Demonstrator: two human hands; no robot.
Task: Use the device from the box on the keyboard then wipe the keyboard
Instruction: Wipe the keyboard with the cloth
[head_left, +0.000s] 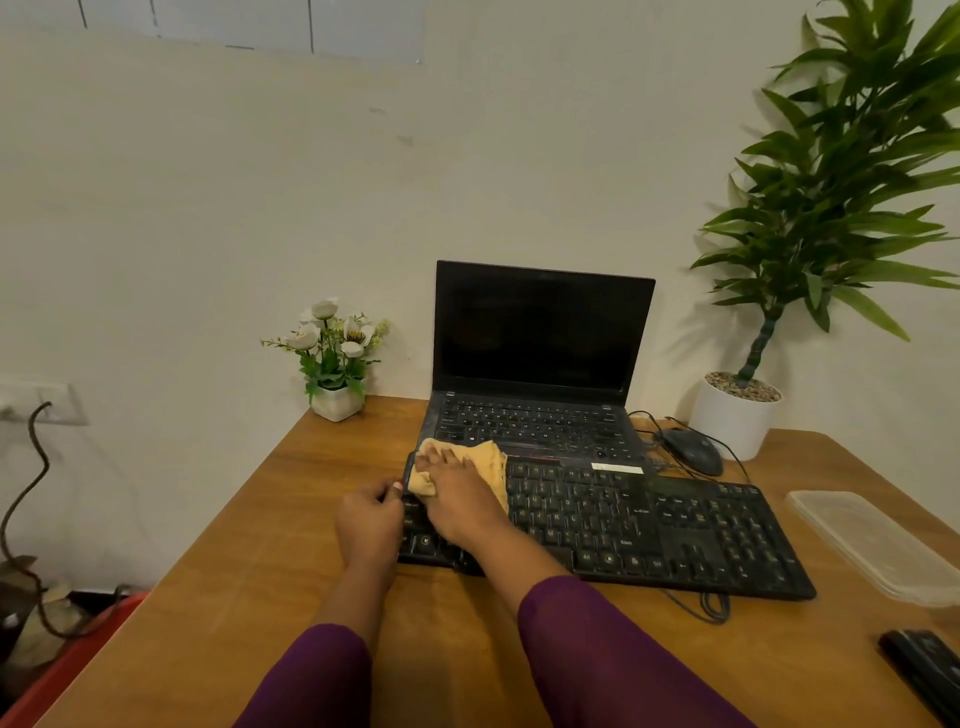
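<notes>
A black keyboard (649, 525) lies across the wooden desk in front of an open laptop. My right hand (457, 499) presses a yellow cloth (491, 462) flat onto the keyboard's far left corner, fingers spread over the cloth. My left hand (369, 519) grips the keyboard's left edge, fingers curled round it. A clear plastic box (872, 545) sits to the right of the keyboard. A dark device (924, 670) lies at the desk's near right edge.
The laptop (540, 358) stands open with a dark screen behind the keyboard. A wired mouse (693, 449) and its cables lie at the right of the laptop. A small flower pot (337, 400) stands at the back left, a tall potted plant (737, 415) at the back right.
</notes>
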